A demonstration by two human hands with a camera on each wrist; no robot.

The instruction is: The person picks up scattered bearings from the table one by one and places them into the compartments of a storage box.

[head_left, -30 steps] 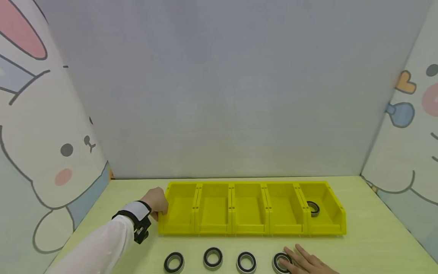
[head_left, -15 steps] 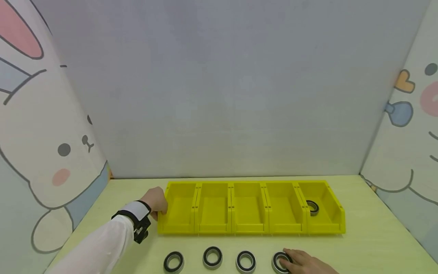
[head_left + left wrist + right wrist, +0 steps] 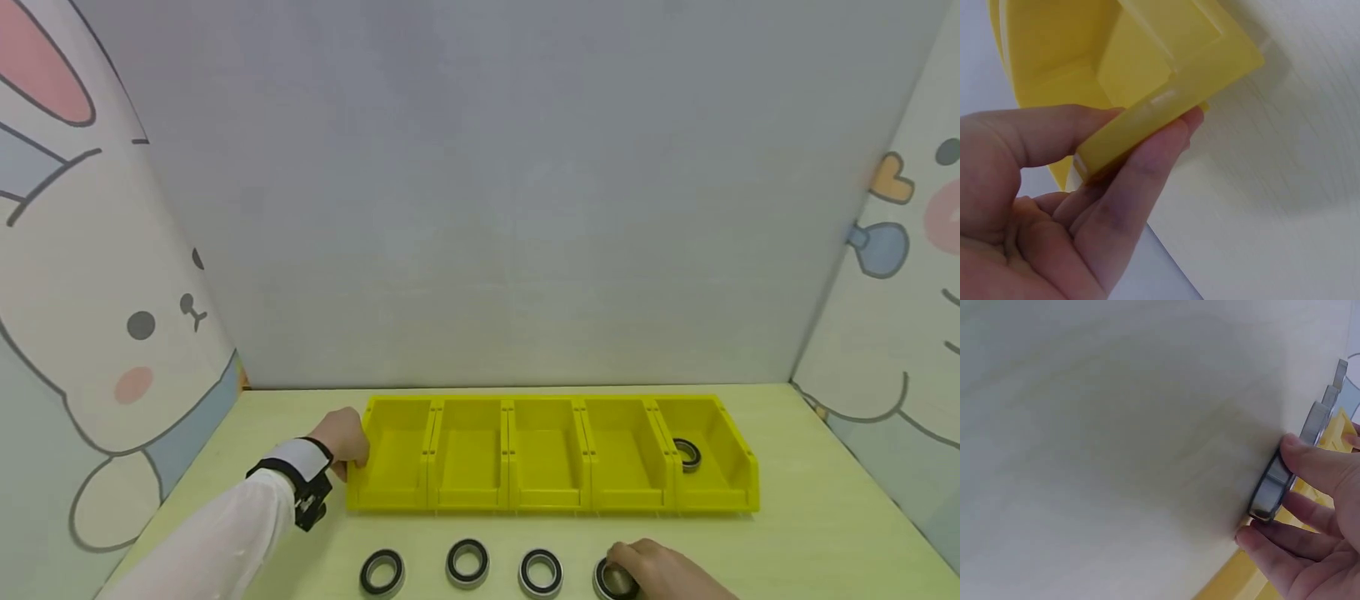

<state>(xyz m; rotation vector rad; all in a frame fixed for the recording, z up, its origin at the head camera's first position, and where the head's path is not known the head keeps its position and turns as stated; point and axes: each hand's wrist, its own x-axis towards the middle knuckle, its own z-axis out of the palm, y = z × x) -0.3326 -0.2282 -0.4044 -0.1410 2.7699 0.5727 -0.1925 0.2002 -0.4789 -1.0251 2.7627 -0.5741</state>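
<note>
My left hand (image 3: 341,440) grips the left side wall of a row of joined yellow storage bins (image 3: 545,500). In the left wrist view the thumb lies inside the bin wall (image 3: 1147,119) and the fingers outside it. Down at the lower right of the head view, my right hand (image 3: 667,571) pinches a ball bearing (image 3: 606,582), a black-faced ring with a steel rim. The right wrist view shows this bearing (image 3: 1270,489) between thumb and fingers, close to the tabletop. Part of it is hidden under the fingers in the head view.
Three more bearings lie in a row to the left: one at far left (image 3: 366,578), one in the middle (image 3: 452,567), and one nearer the right hand (image 3: 525,578). Another bearing (image 3: 693,463) leans in the rightmost bin. A grey wall (image 3: 510,208) rises behind the table.
The right hand's spread fingers have drawn together and curled over the rightmost bearing on the table, pinching it. The left hand keeps its hold on the bin wall.
</note>
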